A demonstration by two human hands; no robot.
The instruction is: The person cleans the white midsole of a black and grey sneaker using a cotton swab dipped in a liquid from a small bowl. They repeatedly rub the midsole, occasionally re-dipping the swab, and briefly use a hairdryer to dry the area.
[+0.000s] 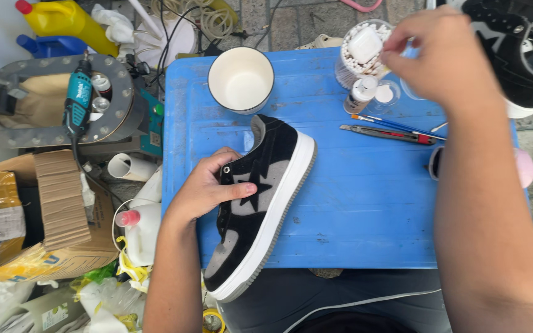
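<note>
A black and grey suede sneaker (260,203) with a white sole lies on its side on the blue plastic table (365,203), its toe pointing away from me. My left hand (208,188) grips its upper near the lace eyelets, thumb across a black star patch. My right hand (442,52) is raised over the table's far right corner, fingers pinched by a clear tub of cotton swabs (362,52). Whether those fingers hold anything is hidden.
A white cup (240,79) stands at the table's far edge. A small white bottle (361,92), a utility knife (390,133) and thin brushes (396,123) lie on the right. A second black sneaker (525,49) sits top right. A teal rotary tool (78,98), yellow bottle (69,21) and cardboard boxes (38,216) crowd the left.
</note>
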